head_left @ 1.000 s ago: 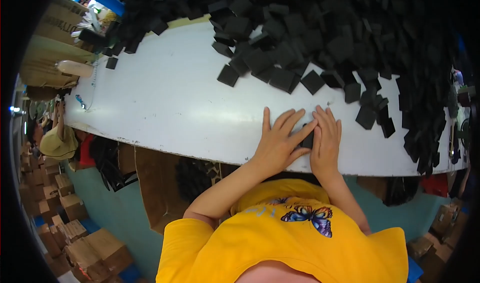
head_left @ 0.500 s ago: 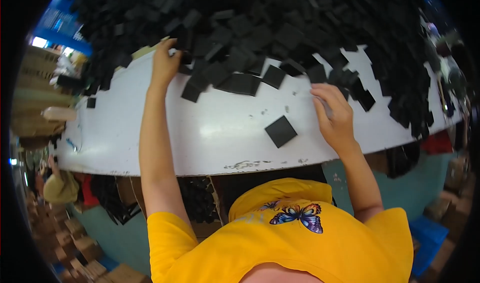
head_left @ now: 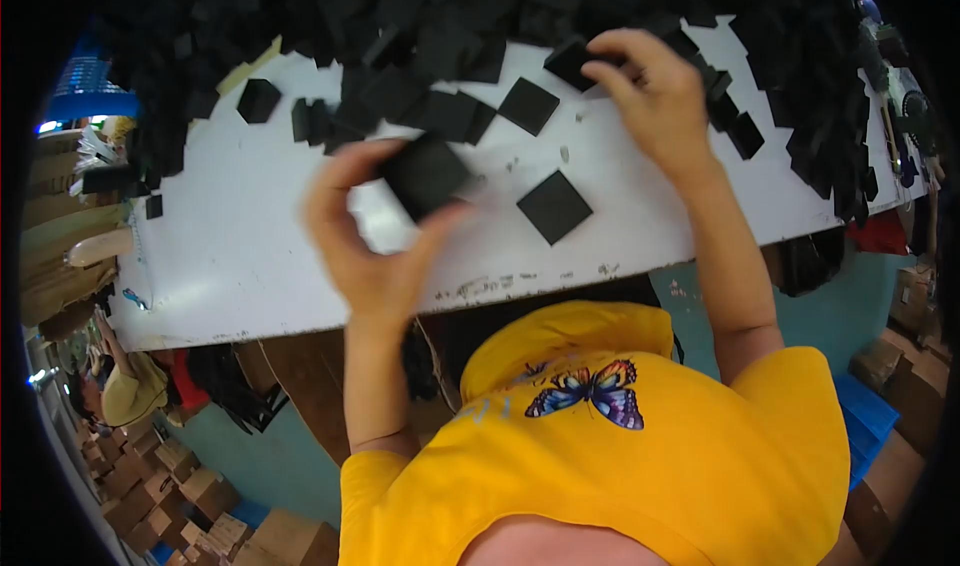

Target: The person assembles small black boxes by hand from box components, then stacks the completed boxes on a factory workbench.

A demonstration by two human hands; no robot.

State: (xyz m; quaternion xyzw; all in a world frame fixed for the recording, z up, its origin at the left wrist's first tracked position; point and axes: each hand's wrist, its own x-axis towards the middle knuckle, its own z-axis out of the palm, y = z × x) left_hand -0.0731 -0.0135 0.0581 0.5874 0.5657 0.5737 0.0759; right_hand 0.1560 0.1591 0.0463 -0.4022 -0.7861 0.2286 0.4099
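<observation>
My left hand [head_left: 365, 231], slightly blurred, grips a black square block [head_left: 425, 176] between thumb and fingers above the white table [head_left: 250, 266]. To its right, one flat black square [head_left: 555, 208] lies alone on the tabletop. My right hand [head_left: 655, 91] is at the near edge of the pile, with thumb and fingertips closed on the edge of another black square block [head_left: 572, 64]. A further black square [head_left: 528, 106] lies between the two hands, touching the pile's edge.
A large pile of black blocks [head_left: 440, 41] covers the far side of the table and runs down its right. Cardboard boxes [head_left: 210, 491] are stacked at lower left, and a blue crate [head_left: 865, 426] stands at lower right. Another person [head_left: 130, 386] is at the far left.
My left hand has come back from the pile toward me and to the right with a block in it. My right hand has moved forward to a block at the pile's edge.
</observation>
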